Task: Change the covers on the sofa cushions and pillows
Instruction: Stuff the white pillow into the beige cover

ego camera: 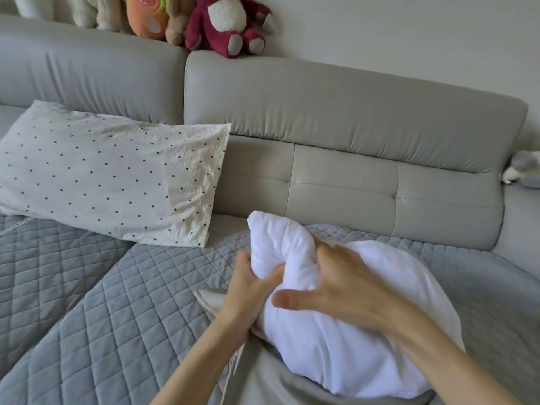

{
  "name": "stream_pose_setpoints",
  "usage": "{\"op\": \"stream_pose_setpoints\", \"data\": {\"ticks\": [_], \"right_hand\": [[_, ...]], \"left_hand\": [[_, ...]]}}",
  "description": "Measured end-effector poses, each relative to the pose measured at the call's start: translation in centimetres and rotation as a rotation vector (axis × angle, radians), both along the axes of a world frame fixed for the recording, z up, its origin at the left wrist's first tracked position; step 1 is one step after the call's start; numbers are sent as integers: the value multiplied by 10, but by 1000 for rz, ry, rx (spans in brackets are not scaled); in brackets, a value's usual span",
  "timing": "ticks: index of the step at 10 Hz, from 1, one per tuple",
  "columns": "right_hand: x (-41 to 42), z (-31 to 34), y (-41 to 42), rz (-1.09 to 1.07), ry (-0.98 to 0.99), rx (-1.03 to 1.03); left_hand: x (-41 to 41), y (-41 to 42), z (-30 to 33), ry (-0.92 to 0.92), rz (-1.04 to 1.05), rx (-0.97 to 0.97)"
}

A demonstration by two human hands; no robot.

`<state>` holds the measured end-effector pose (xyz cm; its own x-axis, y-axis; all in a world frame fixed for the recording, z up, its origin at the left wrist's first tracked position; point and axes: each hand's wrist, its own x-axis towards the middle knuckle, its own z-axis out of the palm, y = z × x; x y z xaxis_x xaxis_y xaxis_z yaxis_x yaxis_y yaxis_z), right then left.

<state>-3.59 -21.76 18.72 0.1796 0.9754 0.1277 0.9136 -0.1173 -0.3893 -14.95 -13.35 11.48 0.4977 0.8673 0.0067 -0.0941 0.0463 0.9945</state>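
Note:
A bare white pillow (344,340) lies on the sofa seat in front of me, its near end resting in a grey cover (263,375) spread beneath it. My left hand (248,290) grips the pillow's bunched far corner from the left. My right hand (342,282) squeezes the same corner from the right, fingers sunk into the fabric and thumb stretched out. A second pillow in a white polka-dot cover (108,173) leans against the sofa back at the left.
A grey quilted pad (87,287) covers the sofa seat. The grey sofa back (350,135) runs behind. Plush toys sit on top of it, among them a dark red bear (230,24). Another soft toy (526,171) lies at the right edge.

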Motion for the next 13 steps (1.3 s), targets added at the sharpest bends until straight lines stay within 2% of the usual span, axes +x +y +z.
{"op": "stream_pose_setpoints", "data": {"ticks": [1, 2, 3, 4, 5, 6, 7, 8, 9, 10, 11, 12, 13], "right_hand": [[-8, -7, 10, -70, -39, 56], [-3, -18, 16, -74, 14, 41], [4, -18, 13, -71, -127, 65], [5, -17, 4, -70, -185, 232], [5, -24, -5, 14, -224, 412], [3, -24, -16, 139, -262, 434], [-3, -26, -21, 202, -372, 398], [-8, -32, -15, 161, -487, 317], [-5, -40, -5, 134, -559, 277], [-7, -42, 5, 159, -570, 183], [-14, -41, 15, 139, -529, 90], [-17, -55, 24, 118, -526, 148], [-20, -68, 24, 116, -512, 214]], "left_hand": [[2, -6, 0, -24, -70, 144], [-12, 6, -1, -94, -275, 19], [-32, 24, 2, -176, -507, -176], [-38, 35, 1, -204, -566, -310], [-28, 35, 16, -59, -501, -365], [-19, 34, 31, 228, -519, -207], [-20, 34, 46, 322, -513, -149], [-24, 36, 56, 394, -474, 17], [-22, 33, 61, 385, -357, 185], [-16, 17, 65, 318, -291, 315], [-12, 10, 65, 347, -353, 495], [-15, 20, 61, 496, -294, 548], [-15, 26, 57, 684, -100, 740]]}}
